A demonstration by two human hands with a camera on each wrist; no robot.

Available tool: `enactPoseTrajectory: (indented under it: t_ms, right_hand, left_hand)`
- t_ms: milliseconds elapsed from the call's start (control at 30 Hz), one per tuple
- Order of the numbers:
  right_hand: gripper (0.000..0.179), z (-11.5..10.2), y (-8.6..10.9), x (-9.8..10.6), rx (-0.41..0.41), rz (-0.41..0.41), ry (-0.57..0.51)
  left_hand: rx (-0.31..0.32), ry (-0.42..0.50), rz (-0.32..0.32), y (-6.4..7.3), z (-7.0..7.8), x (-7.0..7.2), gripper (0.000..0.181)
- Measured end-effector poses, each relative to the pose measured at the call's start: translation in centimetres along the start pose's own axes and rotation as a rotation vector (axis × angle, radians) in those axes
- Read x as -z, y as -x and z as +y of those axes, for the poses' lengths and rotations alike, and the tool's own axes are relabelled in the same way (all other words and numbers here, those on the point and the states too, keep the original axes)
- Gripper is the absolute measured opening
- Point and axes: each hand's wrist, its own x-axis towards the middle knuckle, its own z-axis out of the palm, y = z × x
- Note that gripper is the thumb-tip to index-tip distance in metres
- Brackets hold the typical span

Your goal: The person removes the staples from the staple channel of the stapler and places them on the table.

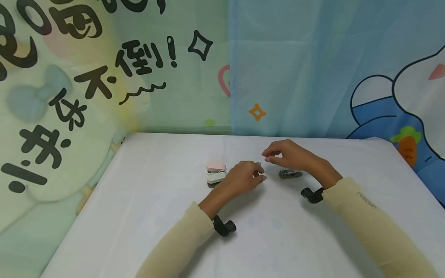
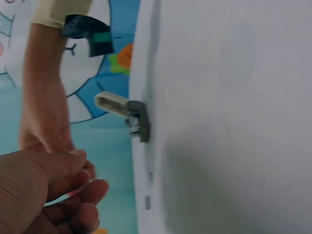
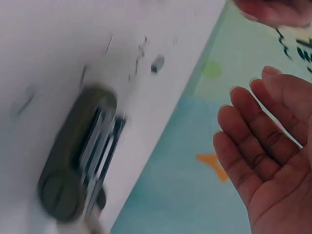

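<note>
My left hand is raised over the table between two staplers, its fingers loosely bent and the thumb near them. In the left wrist view nothing shows between those fingers. My right hand hovers opposite, fingertips facing the left hand. Its palm shows bare in the right wrist view, fingers gently curved. Below the right hand lies a stapler swung open, its metal staple channel exposed. Left of the left hand stands a pink and white stapler, partly behind that hand.
A short grey block of staples lies on the white table near its far edge, with several loose staples scattered around. Printed curtains hang behind the table and along its left side. Both wrists wear black bands.
</note>
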Motion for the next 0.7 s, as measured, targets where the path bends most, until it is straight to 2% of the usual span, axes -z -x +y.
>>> enactPoseTrajectory:
  t_ms: [200, 367, 533, 600, 700]
  right_hand:
    - [0.018, -1.0, -3.2, -2.5, 0.124, -0.077, -0.061]
    - [0.019, -2.9, -5.6, -4.7, 0.200, -0.138, -0.117]
    - [0.024, -4.1, -6.9, -6.4, 0.220, -0.179, -0.130]
    - [0.026, -4.4, -7.3, -6.8, 0.219, -0.189, -0.149]
    - [0.029, -5.0, -7.8, -7.3, 0.227, -0.194, -0.182]
  left_hand:
    - [0.023, -0.006, 0.089, 2.6, -1.0, 1.8, 0.020]
    - [0.128, -0.011, 0.198, 6.1, -3.1, 2.9, 0.022]
    - [0.242, 0.017, 0.327, 8.6, -5.3, 3.6, 0.042]
    - [0.272, 0.036, 0.348, 9.2, -6.1, 3.8, 0.045]
    - [0.301, 0.075, 0.326, 9.5, -7.1, 3.9, 0.042]
